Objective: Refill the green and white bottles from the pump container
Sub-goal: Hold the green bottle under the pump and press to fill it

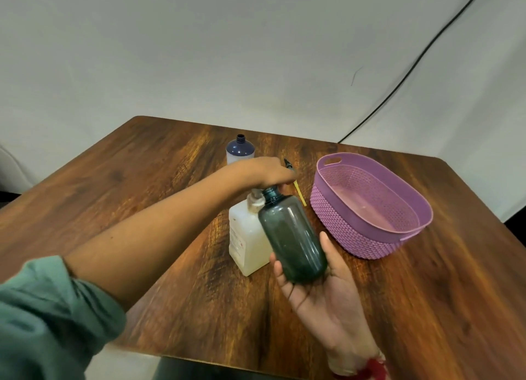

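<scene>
My right hand (321, 283) holds the dark green bottle (291, 237) from below, thumb and fingers curled round its base, tilted so its open neck sits by the pump nozzle. The pale pump container (247, 237) stands on the table just left of the bottle. My left hand (264, 172) rests on top of the pump head, fingers bent over it. The white bottle (240, 150), with a dark top and an open neck, stands farther back on the table.
A purple woven basket (370, 206) sits to the right on the wooden table (142, 194). A spray tube with a black tip and yellow straw (296, 186) lies between the hand and the basket. A black cable (412, 66) runs down the backdrop.
</scene>
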